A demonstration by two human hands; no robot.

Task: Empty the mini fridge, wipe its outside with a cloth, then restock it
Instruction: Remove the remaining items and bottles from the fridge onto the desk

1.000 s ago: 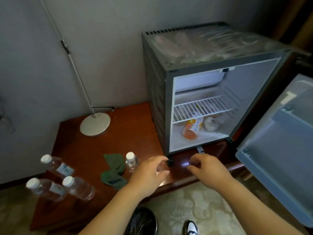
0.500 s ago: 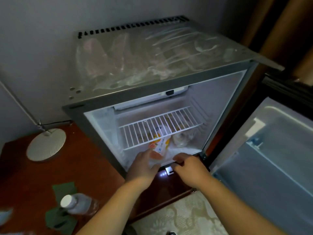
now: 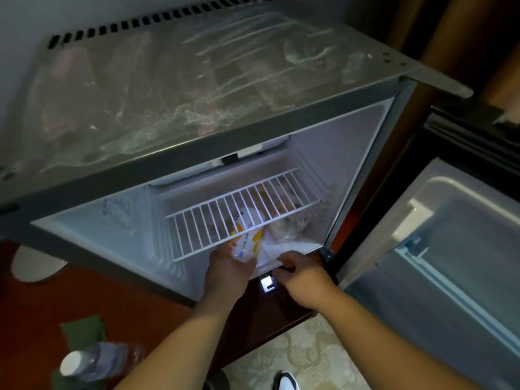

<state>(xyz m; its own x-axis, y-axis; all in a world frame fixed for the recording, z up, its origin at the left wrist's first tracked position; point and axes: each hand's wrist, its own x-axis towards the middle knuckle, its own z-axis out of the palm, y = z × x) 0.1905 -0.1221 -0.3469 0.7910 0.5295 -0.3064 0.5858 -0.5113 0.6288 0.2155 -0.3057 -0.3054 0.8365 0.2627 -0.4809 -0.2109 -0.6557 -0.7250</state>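
Observation:
The grey mini fridge (image 3: 174, 88) stands open on a wooden cabinet (image 3: 33, 319), its door (image 3: 450, 263) swung out to the right. Under the white wire shelf (image 3: 242, 218) lies an orange and white packet (image 3: 247, 243), and my left hand (image 3: 230, 271) holds its near end at the fridge's mouth. A clear bag or container (image 3: 289, 229) sits to the right of the packet. My right hand (image 3: 301, 277) rests at the fridge's bottom front edge with fingers loosely curled and nothing in them. A green cloth (image 3: 81, 333) and a water bottle (image 3: 95, 361) lie at lower left.
A round white lamp base (image 3: 33, 266) sits on the cabinet left of the fridge. Patterned carpet (image 3: 309, 356) and a shoe (image 3: 287, 382) show below. A dark appliance (image 3: 472, 128) stands behind the open door on the right.
The view has closed in on the fridge. Both hands went from the cabinet's front edge up into the fridge opening, and my left hand took hold of the orange packet.

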